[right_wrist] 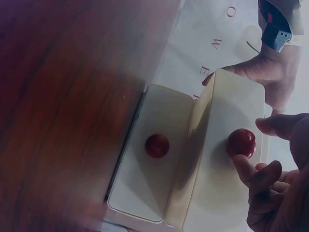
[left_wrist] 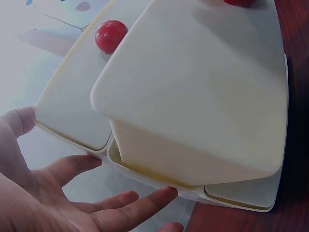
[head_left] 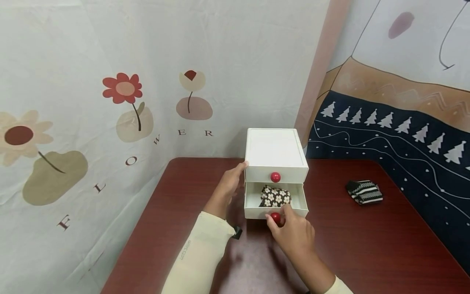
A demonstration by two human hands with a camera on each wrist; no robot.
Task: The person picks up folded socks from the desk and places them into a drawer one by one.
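Note:
A white box of drawers [head_left: 277, 148] stands on the table, its middle drawer [head_left: 253, 212] pulled out. Inside that drawer lies a black pouch-like fabric bundle with white flowers [head_left: 275, 197]. My right hand [head_left: 295, 230] has thumb and finger around the drawer's red knob [right_wrist: 241, 143]; in the right wrist view a finger touches it, with the thumb close by. My left hand [head_left: 229, 183] rests along the box's left side. Its fingers [left_wrist: 140, 205] are spread and fairly straight, with fingertips against the side. The upper drawer's red knob [left_wrist: 111, 36] and the lower one's knob [right_wrist: 157, 146] are untouched.
A black-and-white striped fabric bundle [head_left: 365, 192] lies on the dark red table [head_left: 341, 245], right of the box. A printed cloth wall [head_left: 238, 61] hangs behind. On my left wrist sits a dark strapped device [right_wrist: 276, 34].

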